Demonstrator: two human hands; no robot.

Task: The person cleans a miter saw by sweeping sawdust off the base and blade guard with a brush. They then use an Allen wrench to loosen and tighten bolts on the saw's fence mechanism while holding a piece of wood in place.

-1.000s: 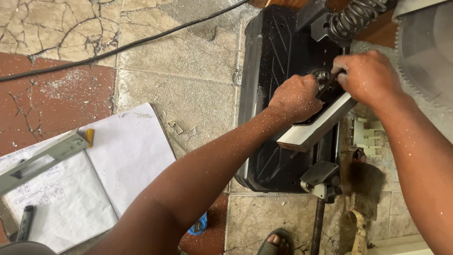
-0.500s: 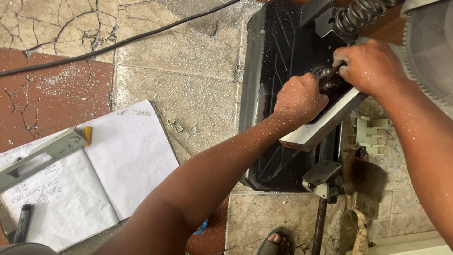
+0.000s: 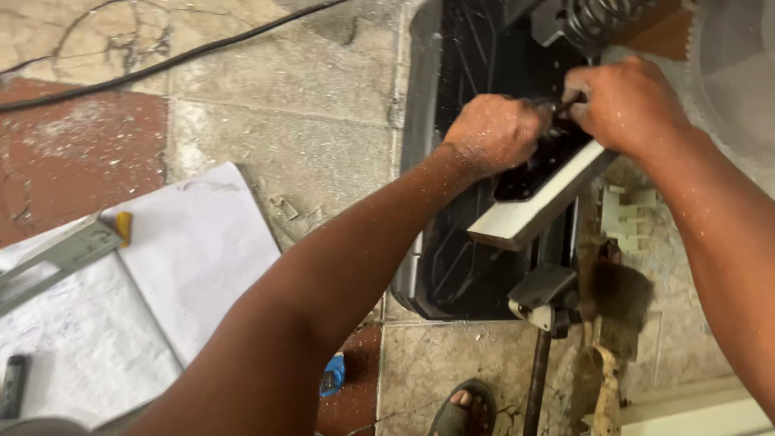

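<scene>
Black machine base (image 3: 460,234) lying on cracked stone floor (image 3: 307,137) at far right, pale flat board (image 3: 537,206) resting across it, left hand (image 3: 496,129) and right hand (image 3: 626,101) both closed around a small dark knob (image 3: 557,117) just above the board, open paper sheets (image 3: 186,266) and metal square (image 3: 60,258) at near left, black cable (image 3: 161,60) along the far floor, sawdust scattered.

cracked stone floor (image 3: 307,121) of pale slabs, one reddish patch (image 3: 73,161) at left, dusted with sawdust. black cable (image 3: 186,52) across the top. white paper sheets (image 3: 186,274) with a metal square (image 3: 56,262) lying on them. even daylight, soft shadows.
</scene>
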